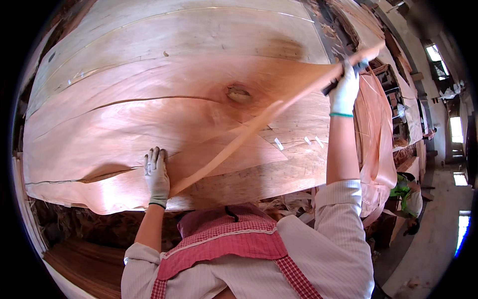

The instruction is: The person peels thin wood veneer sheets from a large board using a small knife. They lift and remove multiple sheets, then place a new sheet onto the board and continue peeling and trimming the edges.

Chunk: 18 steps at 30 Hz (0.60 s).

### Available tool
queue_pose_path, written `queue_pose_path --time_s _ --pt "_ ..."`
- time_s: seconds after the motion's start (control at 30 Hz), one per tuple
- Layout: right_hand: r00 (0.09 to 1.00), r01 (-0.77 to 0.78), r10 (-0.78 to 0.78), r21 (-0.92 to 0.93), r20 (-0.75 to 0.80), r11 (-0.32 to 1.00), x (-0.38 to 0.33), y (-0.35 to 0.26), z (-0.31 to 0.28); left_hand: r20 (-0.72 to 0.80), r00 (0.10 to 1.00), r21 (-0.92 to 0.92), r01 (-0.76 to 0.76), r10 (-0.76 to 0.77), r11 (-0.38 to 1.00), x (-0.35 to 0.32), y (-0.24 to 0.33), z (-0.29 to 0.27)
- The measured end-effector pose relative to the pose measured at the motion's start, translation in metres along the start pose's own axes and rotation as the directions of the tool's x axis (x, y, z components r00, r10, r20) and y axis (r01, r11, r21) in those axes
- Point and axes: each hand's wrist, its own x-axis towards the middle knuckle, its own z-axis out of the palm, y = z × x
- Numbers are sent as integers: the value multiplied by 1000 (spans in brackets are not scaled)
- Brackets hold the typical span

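Note:
A large, thin sheet of pinkish wood veneer (164, 119) covers much of the stack in front of me, with a knot hole, a long split and a wavy near edge. My left hand (157, 177), in a white glove, lies on its near edge with fingers stretched out. Raised at the far right, my gloved right hand (347, 87) is closed round a long, narrow veneer strip (254, 122), which slants down toward my left hand. Whether the strip is separate or the sheet's folded edge, I cannot tell. A dark and blue object shows blurred at the right hand, its kind unclear.
Paler wood sheets (199, 35) lie beneath and beyond, with small white tape pieces (279, 144) on the right. Loose veneer scraps (378, 144) hang at the right side. Farther right, another person (411, 199) in green and white bends down. Brown boards (84, 269) lie at lower left.

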Motion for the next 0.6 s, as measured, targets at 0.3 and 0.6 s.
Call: queue_pose_path --time_s 0.3,0.6 --pt "946 -205 171 99 274 974 52 12 128 171 985 -15 -6 8 1000 25 6 -27" --pt "853 -448 325 255 409 857 80 32 122 359 933 -144 55 0 988 49 -13 -41"
